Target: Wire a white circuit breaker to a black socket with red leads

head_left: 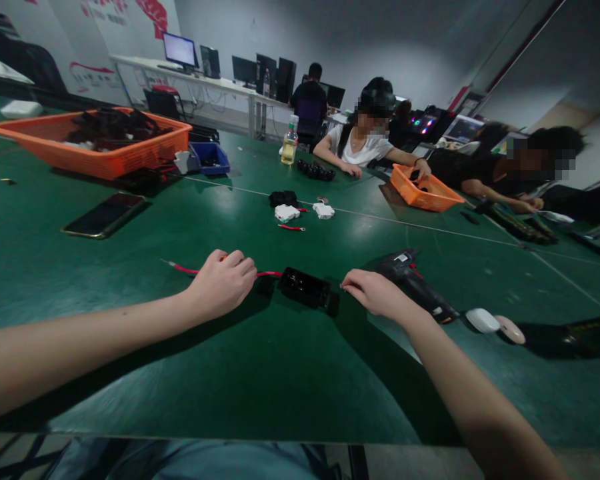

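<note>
A small open-topped black plastic housing (pixel 304 287) lies on the green table in front of me. From its left end runs a red cable (pixel 267 273), which passes through my left hand (pixel 223 283) and comes out at the far side with a bare end. My left fingers are closed around the cable; a bit of something orange shows between them. Just right of the housing, the fingertips of my right hand (pixel 373 292) are pinched together, and what sits in them is too small to name. Behind that hand lies a black power drill (pixel 417 283).
Beyond lie a short red cable (pixel 291 228), white blocks (pixel 287 213), a phone (pixel 105 215) and a bottle (pixel 289 141). At left stand an orange basket (pixel 130 160) and a blue bin (pixel 213 160). Across the table, a person's hand reaches into another orange basket (pixel 425 197). A white case (pixel 483 320) lies right.
</note>
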`<state>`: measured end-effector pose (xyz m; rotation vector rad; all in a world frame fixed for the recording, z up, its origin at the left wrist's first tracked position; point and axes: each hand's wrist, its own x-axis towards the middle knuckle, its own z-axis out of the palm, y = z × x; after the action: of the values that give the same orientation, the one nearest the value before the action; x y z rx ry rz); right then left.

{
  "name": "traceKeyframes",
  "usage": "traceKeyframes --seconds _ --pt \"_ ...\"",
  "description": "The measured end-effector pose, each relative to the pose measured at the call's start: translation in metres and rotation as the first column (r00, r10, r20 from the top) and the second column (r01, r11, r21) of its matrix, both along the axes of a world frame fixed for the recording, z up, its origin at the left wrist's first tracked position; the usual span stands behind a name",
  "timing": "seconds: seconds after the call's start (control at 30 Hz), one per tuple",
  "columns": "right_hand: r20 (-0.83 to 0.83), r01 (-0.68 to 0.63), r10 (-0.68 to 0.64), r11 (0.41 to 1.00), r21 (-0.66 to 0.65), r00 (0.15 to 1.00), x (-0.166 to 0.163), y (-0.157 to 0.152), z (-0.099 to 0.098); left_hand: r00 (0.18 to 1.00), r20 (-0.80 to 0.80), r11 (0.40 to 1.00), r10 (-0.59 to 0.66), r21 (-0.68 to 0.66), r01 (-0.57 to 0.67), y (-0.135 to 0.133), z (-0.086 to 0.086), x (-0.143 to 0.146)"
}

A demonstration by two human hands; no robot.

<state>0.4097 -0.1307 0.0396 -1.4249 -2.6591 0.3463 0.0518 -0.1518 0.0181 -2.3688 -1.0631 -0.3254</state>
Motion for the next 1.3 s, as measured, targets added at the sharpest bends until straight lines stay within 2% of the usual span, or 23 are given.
traceKeyframes --seconds 0.17,0.3,0.43,0.57,0.73,0.87,1.03,1.17,1.3 --pt "-0.015 0.018 -0.017 0.999 0.028 1.0 -0.0002 -0.0008 0.0017 1.0 0.018 1.0 -0.012 -0.012 0.012 -0.0004 0.0002 0.0002" --pt "-0.024 -0.021 0.021 1.0 -0.016 0.999 0.0006 0.0004 0.0011 1.0 0.011 1.0 -0.001 -0.011 0.001 -0.001 0.0009 0.0003" --pt "-0.064 -0.014 0.016 1.0 0.021 0.998 0.0015 0.0021 -0.0005 1.0 0.011 1.0 -0.009 -0.012 0.009 -0.0014 0.0013 0.0005" --pt "-0.044 -0.036 0.036 0.999 -0.014 0.998 0.0031 0.0033 -0.0025 1.0 0.006 1.0 0.001 -0.016 -0.001 -0.0015 0.0015 0.0009" --pt "-0.058 -0.01 0.012 1.0 0.025 0.998 0.0 0.0018 -0.001 1.0 -0.02 1.0 0.005 -0.004 -0.005 -0.0008 0.0009 0.0009" --pt "-0.037 -0.03 0.029 0.999 -0.028 0.999 -0.0003 0.0005 0.0013 1.0 -0.016 1.0 0.009 0.0 -0.009 -0.0006 0.0001 0.0001" --pt "-0.096 -0.043 0.045 0.999 0.018 0.994 0.0021 0.0039 -0.0036 1.0 -0.006 1.0 -0.009 -0.012 0.008 -0.0012 0.0009 -0.0001" --pt "-0.094 -0.065 0.062 0.997 -0.032 0.994 0.0043 0.0063 -0.0066 0.999 0.032 1.0 -0.009 -0.029 0.01 -0.0018 0.0018 0.0" --pt "-0.119 -0.054 0.055 0.998 0.015 0.991 0.0021 0.0061 -0.0065 0.999 0.033 0.999 -0.016 -0.035 0.017 -0.0015 0.0012 -0.0001"
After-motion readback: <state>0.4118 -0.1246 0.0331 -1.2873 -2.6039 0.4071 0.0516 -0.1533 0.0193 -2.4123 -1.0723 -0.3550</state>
